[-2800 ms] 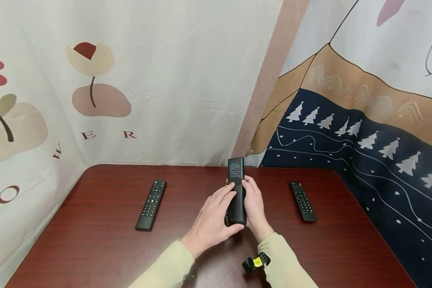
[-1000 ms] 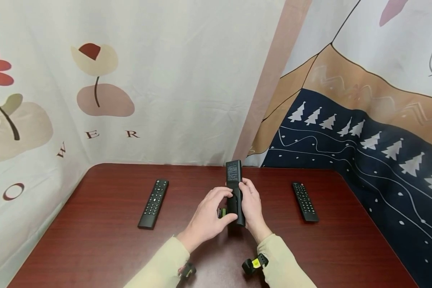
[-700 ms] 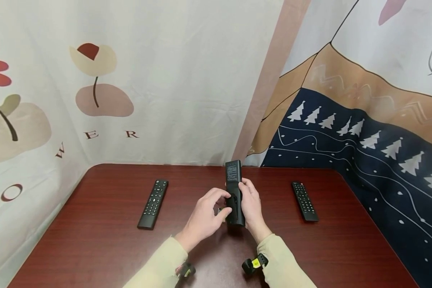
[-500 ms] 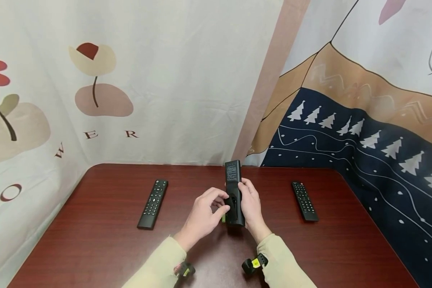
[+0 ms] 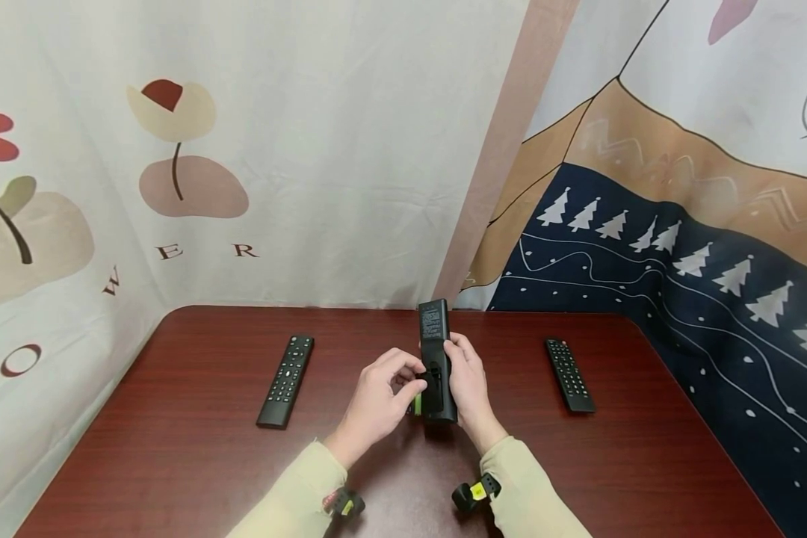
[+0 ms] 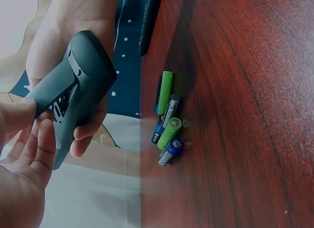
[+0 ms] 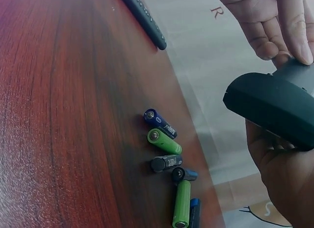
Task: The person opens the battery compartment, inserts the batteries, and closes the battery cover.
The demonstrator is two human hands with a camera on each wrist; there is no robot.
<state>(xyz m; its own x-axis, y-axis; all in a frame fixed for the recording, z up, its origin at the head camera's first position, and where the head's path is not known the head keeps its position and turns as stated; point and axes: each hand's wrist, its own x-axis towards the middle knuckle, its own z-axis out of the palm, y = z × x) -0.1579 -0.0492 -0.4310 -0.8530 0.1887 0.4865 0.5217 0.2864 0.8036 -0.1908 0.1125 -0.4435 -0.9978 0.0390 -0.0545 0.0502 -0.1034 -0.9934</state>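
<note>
My right hand (image 5: pixel 469 377) grips a black remote control (image 5: pixel 433 321) above the table, its labelled back turned up and its far end raised. Thumb and fingertips of my left hand (image 5: pixel 376 396) pinch the remote's battery cover (image 6: pixel 54 86) at the left side. In the left wrist view the cover stands angled out from the body, and metal contacts show in the battery compartment (image 6: pixel 60 109) beneath it. Below the hands lie several loose batteries, among them a green battery (image 6: pixel 167 93) and a blue battery (image 7: pixel 158 121); the head view shows little of them.
A second remote (image 5: pixel 285 382) lies buttons up on the left of the reddish-brown table (image 5: pixel 175 433). Another, smaller remote (image 5: pixel 569 376) lies to the right. Printed curtains (image 5: pixel 350 149) hang behind the table's far edge.
My left hand, earlier laid over the remote's back, has drawn left and now pinches the lifted battery cover. The compartment has come into view. My right hand keeps its hold, almost unmoved.
</note>
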